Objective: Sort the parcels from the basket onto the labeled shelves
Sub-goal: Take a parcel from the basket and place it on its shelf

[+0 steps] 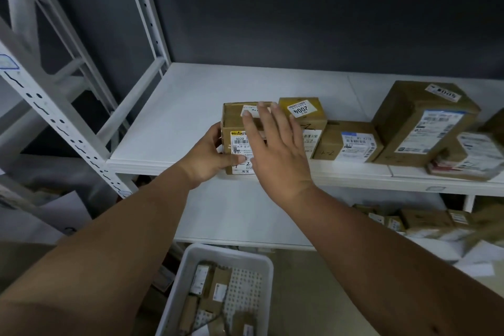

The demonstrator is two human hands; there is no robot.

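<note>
White metal shelving against a dark wall, with your two hands on a brown parcel at the shelf's front edge.

Your left hand (207, 155) grips the parcel (234, 128) at its left side, thumb curled across the printed label on its front face, while your right hand (275, 150) lies over its top and front with fingers straight and spread, holding nothing. The parcel stands on the shelf (174, 106), touching a smaller box marked 2004 (301, 112) on its right; further right sit a low box (349, 142) and a tall box (420, 123). Below, near your forearms, the white basket (188, 275) holds several more small parcels.
</note>
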